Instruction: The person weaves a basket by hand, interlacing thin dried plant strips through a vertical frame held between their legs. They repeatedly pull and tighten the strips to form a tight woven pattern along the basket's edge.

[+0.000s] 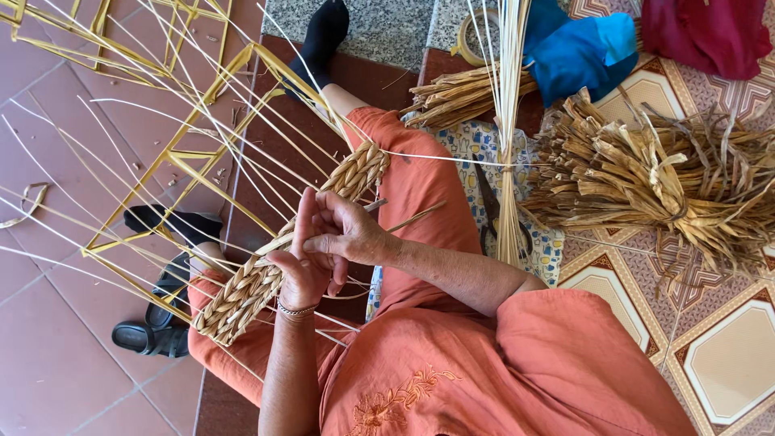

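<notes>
A yellow wire frame [182,157] strung with thin pale canes lies across my lap, and a woven band of dried straw [242,295] runs along its edge. My left hand [303,278], with a bracelet at the wrist, presses against the band from below and pinches the weave. Just above it, my right hand [347,234] is curled around a loose straw strand [416,218] whose end sticks out to the right. Both hands touch at the band's middle. I wear orange clothes and black socks.
A big bundle of dried straw [654,178] lies on the patterned tiles at right, and a smaller one [460,97] further up. Scissors [488,202] rest on a patterned cloth beside a tied sheaf of canes [508,161]. Blue cloth [581,48], red cloth [710,32], black sandals [153,331].
</notes>
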Demonstrator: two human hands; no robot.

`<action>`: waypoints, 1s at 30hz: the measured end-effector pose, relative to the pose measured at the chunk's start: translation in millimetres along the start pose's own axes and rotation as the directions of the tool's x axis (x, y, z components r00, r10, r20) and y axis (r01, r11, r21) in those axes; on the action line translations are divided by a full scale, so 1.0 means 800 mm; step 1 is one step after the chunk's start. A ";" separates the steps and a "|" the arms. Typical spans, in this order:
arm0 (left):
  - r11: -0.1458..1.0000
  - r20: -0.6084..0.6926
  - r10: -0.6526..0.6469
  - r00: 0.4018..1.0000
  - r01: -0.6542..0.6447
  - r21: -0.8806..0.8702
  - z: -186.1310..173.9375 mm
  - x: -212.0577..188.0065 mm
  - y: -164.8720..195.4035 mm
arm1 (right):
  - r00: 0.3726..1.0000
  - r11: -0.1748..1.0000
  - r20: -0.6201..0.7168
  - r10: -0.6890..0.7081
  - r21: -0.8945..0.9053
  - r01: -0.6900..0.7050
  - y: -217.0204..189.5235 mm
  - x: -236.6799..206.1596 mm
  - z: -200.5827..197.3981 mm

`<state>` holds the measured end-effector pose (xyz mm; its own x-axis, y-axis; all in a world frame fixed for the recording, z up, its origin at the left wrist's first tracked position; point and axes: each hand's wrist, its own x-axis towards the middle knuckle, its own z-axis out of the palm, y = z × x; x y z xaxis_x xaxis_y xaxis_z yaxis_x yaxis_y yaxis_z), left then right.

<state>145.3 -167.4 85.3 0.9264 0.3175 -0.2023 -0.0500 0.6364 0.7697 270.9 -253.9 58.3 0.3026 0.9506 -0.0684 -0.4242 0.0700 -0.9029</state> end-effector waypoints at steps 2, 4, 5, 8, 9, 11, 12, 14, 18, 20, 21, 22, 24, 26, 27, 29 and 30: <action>1.000 -0.019 -0.025 1.000 0.025 0.017 0.011 0.005 -0.002 | 1.000 1.000 -0.015 0.014 -0.007 -0.014 -0.011 -0.003 -0.008; 0.995 0.029 -0.038 0.999 0.035 0.089 0.017 0.011 0.001 | 0.996 0.975 0.058 0.073 -0.214 -0.059 -0.029 -0.004 -0.028; 0.988 0.085 -0.045 0.995 0.031 0.150 0.020 0.012 0.003 | 0.990 0.946 0.091 0.110 -0.316 -0.076 -0.041 -0.003 -0.042; 0.954 0.050 -0.038 0.998 0.022 0.300 0.018 0.008 0.012 | 0.972 0.851 0.058 -0.229 -0.473 0.228 -0.081 0.006 -0.107; 0.939 0.005 -0.024 1.000 0.021 0.343 0.015 0.005 0.014 | 0.959 0.694 -0.055 -0.279 -0.702 0.161 -0.098 0.002 -0.138; 0.914 -0.129 0.013 0.992 0.041 0.403 0.004 0.000 0.018 | 0.957 0.559 -0.176 -0.230 -0.829 -0.018 -0.114 0.023 -0.192; 0.902 -0.201 0.034 0.979 0.057 0.429 -0.003 -0.004 0.020 | 0.952 0.270 -0.070 -0.299 -0.963 0.014 -0.119 0.033 -0.218; 0.916 -0.307 0.124 0.943 0.010 0.400 -0.022 -0.016 0.025 | 0.968 -0.081 0.020 -0.252 -0.997 0.000 -0.111 0.032 -0.249; 0.946 -0.471 0.229 0.852 -0.079 0.316 -0.063 -0.050 0.039 | 0.977 -0.237 0.029 -0.212 -0.971 -0.022 -0.089 0.037 -0.281; 0.952 -0.516 0.245 0.821 -0.101 0.290 -0.084 -0.071 0.045 | 0.953 -0.258 0.090 -0.290 -0.966 0.013 -0.085 0.042 -0.281; 0.954 -0.543 0.253 0.800 -0.113 0.278 -0.093 -0.082 0.046 | 0.937 -0.267 0.124 -0.326 -0.963 0.035 -0.083 0.046 -0.279; 0.942 -0.561 0.278 0.780 -0.108 0.317 -0.103 -0.091 0.045 | 0.923 -0.234 0.147 -0.355 -0.970 0.064 -0.081 0.051 -0.277; 0.917 -0.607 0.325 0.725 -0.084 0.390 -0.127 -0.111 0.044 | 0.918 -0.103 0.174 -0.356 -0.984 0.147 -0.082 0.065 -0.249; 0.898 -0.643 0.363 0.675 -0.070 0.433 -0.152 -0.126 0.040 | 0.935 0.081 0.185 -0.303 -0.972 0.219 -0.086 0.081 -0.203; 0.889 -0.655 0.381 0.652 -0.063 0.454 -0.164 -0.131 0.037 | 0.933 0.208 0.230 -0.278 -0.934 0.292 -0.087 0.088 -0.174; 0.853 -0.666 0.424 0.614 -0.023 0.522 -0.185 -0.130 0.029 | 0.917 0.445 0.314 -0.246 -0.804 0.395 -0.077 0.101 -0.105; 0.833 -0.666 0.443 0.600 -0.001 0.553 -0.193 -0.127 0.026 | 0.882 0.387 0.401 -0.248 -0.794 0.470 -0.072 0.106 -0.071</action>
<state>-7.6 -78.3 28.4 0.2856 0.9406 -0.1837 0.1635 0.1410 0.9764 369.5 -194.9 80.1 0.0296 0.9423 0.3335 0.6555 0.2336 -0.7182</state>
